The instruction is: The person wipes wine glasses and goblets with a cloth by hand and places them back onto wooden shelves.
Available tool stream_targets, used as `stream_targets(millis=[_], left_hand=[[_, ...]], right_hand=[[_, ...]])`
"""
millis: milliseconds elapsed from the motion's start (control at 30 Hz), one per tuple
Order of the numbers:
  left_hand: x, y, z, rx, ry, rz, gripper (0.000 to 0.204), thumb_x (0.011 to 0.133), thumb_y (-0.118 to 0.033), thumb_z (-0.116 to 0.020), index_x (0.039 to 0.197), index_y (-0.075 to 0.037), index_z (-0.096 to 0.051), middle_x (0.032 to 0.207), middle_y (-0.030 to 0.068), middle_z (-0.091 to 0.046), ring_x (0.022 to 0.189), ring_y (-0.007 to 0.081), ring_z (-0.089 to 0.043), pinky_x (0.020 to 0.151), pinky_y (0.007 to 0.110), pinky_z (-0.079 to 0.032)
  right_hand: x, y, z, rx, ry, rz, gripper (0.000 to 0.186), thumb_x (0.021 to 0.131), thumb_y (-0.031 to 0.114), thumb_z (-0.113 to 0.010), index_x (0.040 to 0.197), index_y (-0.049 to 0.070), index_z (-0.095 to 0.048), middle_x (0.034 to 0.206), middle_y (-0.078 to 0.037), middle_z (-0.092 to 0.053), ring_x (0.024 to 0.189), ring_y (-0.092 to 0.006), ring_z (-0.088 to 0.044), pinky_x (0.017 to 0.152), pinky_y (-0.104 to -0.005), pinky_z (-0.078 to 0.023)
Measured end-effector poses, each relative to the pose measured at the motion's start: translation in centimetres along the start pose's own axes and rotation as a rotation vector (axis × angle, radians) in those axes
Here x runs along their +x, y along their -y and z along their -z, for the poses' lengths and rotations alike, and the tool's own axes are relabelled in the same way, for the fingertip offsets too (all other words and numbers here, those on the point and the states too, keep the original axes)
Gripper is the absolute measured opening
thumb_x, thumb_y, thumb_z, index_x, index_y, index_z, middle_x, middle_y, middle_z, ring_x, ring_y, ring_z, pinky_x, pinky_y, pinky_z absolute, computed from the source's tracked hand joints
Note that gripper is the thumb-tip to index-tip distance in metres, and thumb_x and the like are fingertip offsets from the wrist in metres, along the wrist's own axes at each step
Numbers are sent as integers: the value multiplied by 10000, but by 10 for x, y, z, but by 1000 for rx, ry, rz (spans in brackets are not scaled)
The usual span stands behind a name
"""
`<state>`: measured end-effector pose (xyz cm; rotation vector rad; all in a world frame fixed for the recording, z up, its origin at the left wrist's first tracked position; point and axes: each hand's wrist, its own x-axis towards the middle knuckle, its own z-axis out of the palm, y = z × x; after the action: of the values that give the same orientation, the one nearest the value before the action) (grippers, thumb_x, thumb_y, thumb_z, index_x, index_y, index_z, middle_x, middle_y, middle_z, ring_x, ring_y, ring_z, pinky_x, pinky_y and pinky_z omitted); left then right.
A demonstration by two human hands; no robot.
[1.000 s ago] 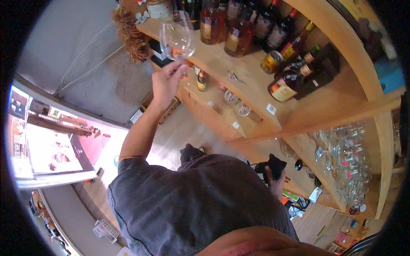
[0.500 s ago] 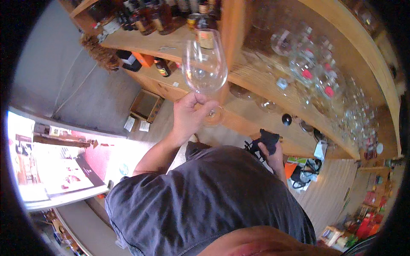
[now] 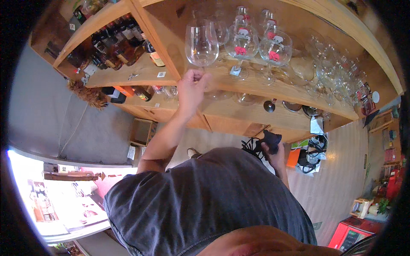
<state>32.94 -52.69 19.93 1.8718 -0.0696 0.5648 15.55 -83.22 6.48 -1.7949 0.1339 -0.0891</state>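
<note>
My left hand (image 3: 192, 90) reaches up to the wooden shelf, its fingers closed around the stem of a clear wine glass (image 3: 201, 46). The glass is upright, its bowl standing above my fingers at the front left of the shelf compartment. Behind and to the right of it stand several stemmed glasses (image 3: 274, 47) with red printed marks. Low by my right side, my right hand (image 3: 277, 157) is closed on a black crumpled cloth-like item (image 3: 270, 140). Thin black cords (image 3: 251, 147) hang beside that item; whether they are attached to it I cannot tell.
An upright wooden divider (image 3: 157, 40) separates the glasses from bottles (image 3: 115, 53) on the left. More glasses (image 3: 337, 74) crowd the shelf's right end. The lower shelf (image 3: 239, 112) holds upturned glasses. Bags and cables (image 3: 309, 153) lie on the floor at right, and an open box (image 3: 142, 131) at left.
My left hand has carried the wine glass up and forward to the glass shelf. My view has shifted right, and my right hand still grips the black item.
</note>
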Motion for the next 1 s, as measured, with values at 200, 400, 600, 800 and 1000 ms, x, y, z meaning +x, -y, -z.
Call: stream_targets(millis=[200, 400, 600, 800, 1000], left_hand=[[30, -3, -14, 32, -48, 24, 208, 873, -150, -723, 865, 22, -606, 780, 67, -659, 676, 92, -600, 615, 243, -505], [64, 39, -17, 156, -167, -88, 286, 846, -246, -740, 880, 26, -658, 777, 101, -694, 676, 156, -647, 648, 301, -514], [88, 63, -36, 83, -219, -57, 294, 847, -274, -738, 895, 5, -662, 807, 107, -699, 715, 190, -659, 667, 314, -507], [104, 72, -45, 106, -210, -32, 286, 854, -246, -734, 918, 16, -639, 806, 82, -679, 721, 161, -622, 683, 307, -501], [119, 103, -54, 130, -219, -26, 247, 861, -220, -724, 900, 2, -626, 797, 86, -667, 726, 154, -613, 680, 311, -492]], right_hand=[[-3, -13, 4, -8, -42, 57, 372, 852, 115, -724, 1191, 39, -591, 989, -49, -650, 873, -150, -594, 788, -299, -485], [-9, -12, 1, 84, -42, -17, 384, 856, 78, -710, 1206, 41, -559, 975, -51, -654, 863, -130, -608, 786, -279, -492], [-10, -15, -4, 123, -33, -68, 381, 863, 36, -687, 1219, 40, -551, 965, -48, -656, 864, -126, -615, 785, -269, -492], [-6, -14, -12, 40, -71, 52, 367, 858, 37, -691, 1208, 42, -581, 960, -52, -651, 848, -140, -605, 772, -276, -484], [-7, -12, -14, 65, -85, -2, 352, 843, 62, -719, 1175, 38, -604, 956, -48, -649, 847, -139, -593, 769, -283, -479]])
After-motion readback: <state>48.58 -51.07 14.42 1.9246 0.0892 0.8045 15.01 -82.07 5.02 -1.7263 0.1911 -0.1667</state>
